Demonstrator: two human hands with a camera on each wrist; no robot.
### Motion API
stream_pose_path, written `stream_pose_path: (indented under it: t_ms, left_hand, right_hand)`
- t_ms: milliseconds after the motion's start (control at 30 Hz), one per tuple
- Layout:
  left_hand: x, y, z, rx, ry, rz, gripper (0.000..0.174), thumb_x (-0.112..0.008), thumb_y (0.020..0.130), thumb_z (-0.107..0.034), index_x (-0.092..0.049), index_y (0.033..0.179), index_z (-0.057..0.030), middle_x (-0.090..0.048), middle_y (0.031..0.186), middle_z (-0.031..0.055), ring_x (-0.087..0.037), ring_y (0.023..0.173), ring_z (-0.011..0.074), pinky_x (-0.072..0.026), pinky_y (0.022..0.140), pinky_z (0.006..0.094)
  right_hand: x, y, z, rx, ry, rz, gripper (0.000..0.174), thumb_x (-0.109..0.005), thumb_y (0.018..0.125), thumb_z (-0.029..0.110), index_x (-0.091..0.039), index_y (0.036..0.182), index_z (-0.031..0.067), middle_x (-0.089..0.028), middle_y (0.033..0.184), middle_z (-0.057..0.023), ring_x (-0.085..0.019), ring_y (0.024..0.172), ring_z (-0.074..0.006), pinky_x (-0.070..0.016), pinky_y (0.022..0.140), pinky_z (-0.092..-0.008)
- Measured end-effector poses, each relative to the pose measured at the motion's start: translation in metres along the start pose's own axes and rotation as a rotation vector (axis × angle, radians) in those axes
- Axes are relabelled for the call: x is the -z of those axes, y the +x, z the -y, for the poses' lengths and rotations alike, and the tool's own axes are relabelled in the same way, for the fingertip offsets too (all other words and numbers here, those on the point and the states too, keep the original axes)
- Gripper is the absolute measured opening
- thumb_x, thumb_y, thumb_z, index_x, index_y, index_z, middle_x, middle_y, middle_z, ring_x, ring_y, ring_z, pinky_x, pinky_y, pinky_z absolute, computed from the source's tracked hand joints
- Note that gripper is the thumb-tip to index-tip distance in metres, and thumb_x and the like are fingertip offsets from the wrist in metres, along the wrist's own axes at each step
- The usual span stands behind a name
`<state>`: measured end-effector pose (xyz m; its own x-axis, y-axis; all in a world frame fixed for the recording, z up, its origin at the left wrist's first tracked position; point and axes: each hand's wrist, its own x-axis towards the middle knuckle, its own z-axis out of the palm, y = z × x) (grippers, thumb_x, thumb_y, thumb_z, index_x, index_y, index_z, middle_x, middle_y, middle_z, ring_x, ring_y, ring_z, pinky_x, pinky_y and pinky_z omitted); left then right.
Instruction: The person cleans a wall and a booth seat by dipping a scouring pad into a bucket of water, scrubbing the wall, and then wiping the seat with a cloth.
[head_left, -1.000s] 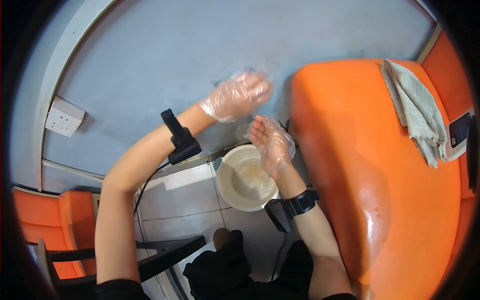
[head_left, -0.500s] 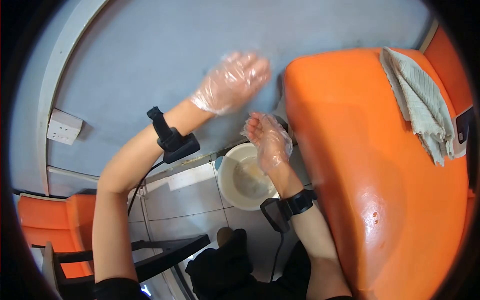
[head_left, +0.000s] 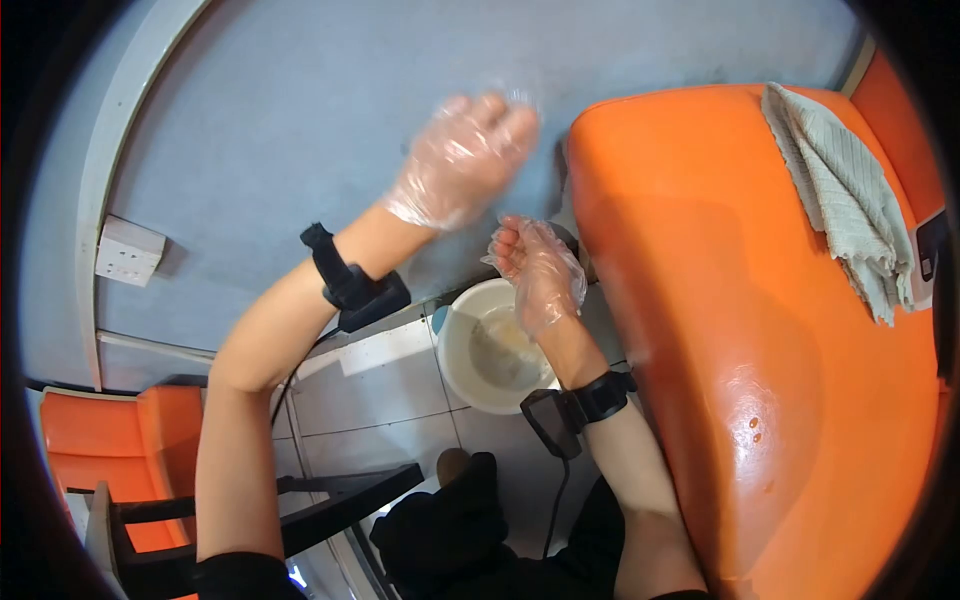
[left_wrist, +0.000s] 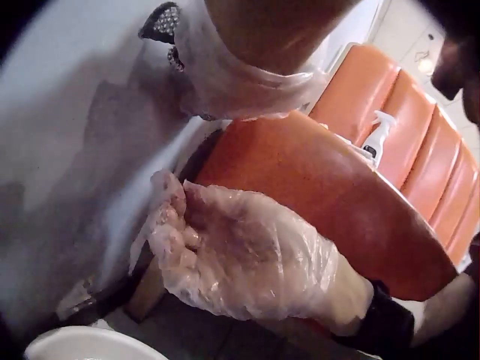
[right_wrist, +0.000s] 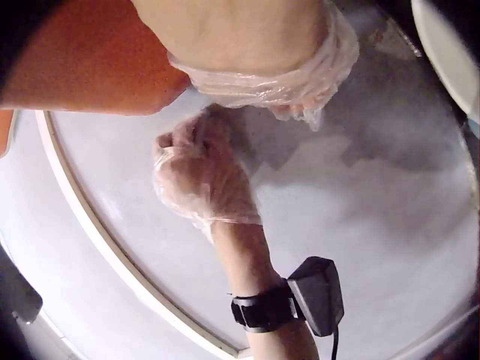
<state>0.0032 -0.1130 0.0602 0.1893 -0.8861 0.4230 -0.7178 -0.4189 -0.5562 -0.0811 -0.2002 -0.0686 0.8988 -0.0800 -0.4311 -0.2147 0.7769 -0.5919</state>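
Note:
My gloved left hand (head_left: 460, 165) is against or very near the blue-grey wall (head_left: 300, 110), its fingers bent; their undersides are hidden. In the left wrist view a dark-edged, silvery mesh-like patch (left_wrist: 161, 22) shows beside that glove; whether it is held or lies on the wall I cannot tell. Lower down, my gloved right hand (head_left: 545, 280) is palm up with loosely curled fingers and nothing in it, above the edge of a pale bucket (head_left: 465, 370) of cloudy water on the floor. The right wrist view shows the left hand (right_wrist: 199, 176) beyond the right.
An orange bench seat (head_left: 690, 260) stands close at the right, with a folded grey-green cloth (head_left: 840, 190) on it. At the left are a wall socket (head_left: 130, 250), an orange seat (head_left: 95, 430) and a black chair frame (head_left: 350, 490). A spray bottle (left_wrist: 379, 139) stands farther off.
My left hand has moved up and slightly left along the wall, and two dark marks beside it have gone out of the head view. The right hand has hardly moved.

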Motion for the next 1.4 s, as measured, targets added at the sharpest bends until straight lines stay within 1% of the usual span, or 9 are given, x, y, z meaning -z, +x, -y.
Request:
stream_pose_path:
  t_ms: [267, 433, 600, 767, 967, 1067, 1167, 1200, 1400]
  left_hand:
    - [0.005, 0.013, 0.013, -0.036, -0.076, -0.191, 0.013, -0.062, 0.079, -0.012, -0.062, 0.091, -0.0066, -0.052, 0.089, 0.0045, -0.053, 0.079, 0.0232, -0.0468, 0.065, 0.0362]
    - [-0.019, -0.015, -0.024, 0.118, -0.192, 0.031, 0.015, -0.062, 0.077, -0.008, -0.062, 0.092, -0.0067, -0.055, 0.087, 0.0079, -0.055, 0.08, 0.0286, -0.0487, 0.067, 0.0399]
    - [0.008, -0.02, -0.048, 0.659, -0.622, -0.113, 0.022, -0.065, 0.086, -0.014, -0.064, 0.107, -0.0073, -0.061, 0.099, 0.0109, -0.06, 0.091, 0.0315, -0.0493, 0.079, 0.0389]
    - [0.018, -0.029, -0.079, 1.097, -0.922, -0.249, 0.02, -0.059, 0.091, -0.016, -0.063, 0.108, -0.0063, -0.063, 0.105, 0.0145, -0.061, 0.096, 0.0349, -0.0482, 0.084, 0.0408]
    - [0.023, -0.048, -0.096, 1.014, -0.748, -0.33, 0.021, -0.054, 0.096, -0.015, -0.064, 0.11, -0.0042, -0.064, 0.114, 0.0146, -0.061, 0.107, 0.0274, -0.0456, 0.095, 0.0372]
    - [0.035, -0.06, -0.091, 1.24, -1.192, -0.495, 0.02, -0.051, 0.098, -0.008, -0.064, 0.112, -0.0034, -0.063, 0.116, 0.0064, -0.057, 0.107, 0.0143, -0.0429, 0.094, 0.0273]
    - [0.037, -0.076, -0.094, 1.367, -1.296, -0.638, 0.021, -0.05, 0.098, -0.007, -0.063, 0.114, -0.0039, -0.063, 0.115, 0.004, -0.055, 0.106, 0.0118, -0.042, 0.093, 0.0255]
    - [0.038, -0.079, -0.094, 1.374, -1.294, -0.648, 0.021, -0.05, 0.098, -0.007, -0.063, 0.114, -0.0039, -0.063, 0.115, 0.004, -0.055, 0.106, 0.0118, -0.042, 0.093, 0.0255]
    - [0.039, -0.092, -0.087, 1.481, -1.322, -0.703, 0.021, -0.05, 0.097, -0.005, -0.062, 0.114, -0.0042, -0.062, 0.114, 0.0013, -0.053, 0.102, 0.0081, -0.0405, 0.092, 0.023]
  right_hand:
    - [-0.002, -0.003, 0.0, 0.019, 0.01, -0.007, 0.019, -0.054, 0.099, 0.022, -0.064, 0.103, 0.0061, -0.062, 0.089, -0.0019, -0.06, 0.08, -0.0115, -0.0494, 0.072, -0.0239]
    - [-0.002, -0.004, 0.002, 0.122, -0.058, 0.039, 0.026, -0.049, 0.101, 0.028, -0.062, 0.111, 0.0069, -0.062, 0.095, -0.0026, -0.059, 0.086, -0.0117, -0.0485, 0.076, -0.0258]
    - [-0.019, -0.02, 0.015, 0.329, -0.27, 0.168, 0.054, -0.032, 0.104, 0.046, -0.036, 0.143, 0.0087, -0.049, 0.134, -0.011, -0.055, 0.11, -0.0178, -0.0472, 0.09, -0.0332]
    - [-0.036, -0.042, 0.036, 0.609, -0.529, 0.136, 0.05, -0.031, 0.105, 0.039, -0.031, 0.146, 0.0114, -0.049, 0.134, -0.0134, -0.052, 0.115, -0.023, -0.0424, 0.098, -0.0373]
    - [-0.036, -0.038, 0.029, 0.671, -0.581, 0.125, 0.042, -0.041, 0.103, 0.022, -0.036, 0.143, 0.0103, -0.056, 0.121, -0.0139, -0.054, 0.107, -0.0215, -0.0418, 0.096, -0.0361]
    - [-0.042, -0.043, 0.034, 0.828, -0.828, -0.016, 0.039, -0.05, 0.1, 0.022, -0.042, 0.134, 0.0048, -0.057, 0.111, -0.0078, -0.054, 0.101, -0.0141, -0.0455, 0.088, -0.0305]
    - [-0.055, -0.034, 0.041, 0.944, -0.993, -0.175, 0.036, -0.06, 0.093, 0.021, -0.046, 0.12, 0.0034, -0.06, 0.106, -0.012, -0.06, 0.095, -0.0209, -0.0476, 0.084, -0.0361]
    - [-0.061, -0.033, 0.047, 1.024, -1.062, -0.185, 0.038, -0.06, 0.092, 0.033, -0.046, 0.119, 0.0117, -0.066, 0.102, -0.0158, -0.065, 0.091, -0.0378, -0.0497, 0.075, -0.0463]
    - [-0.125, -0.04, 0.07, 1.134, -1.38, -0.166, 0.032, -0.054, 0.093, 0.038, -0.05, 0.11, 0.0111, -0.066, 0.083, -0.0165, -0.062, 0.075, -0.0389, -0.0468, 0.063, -0.0479]
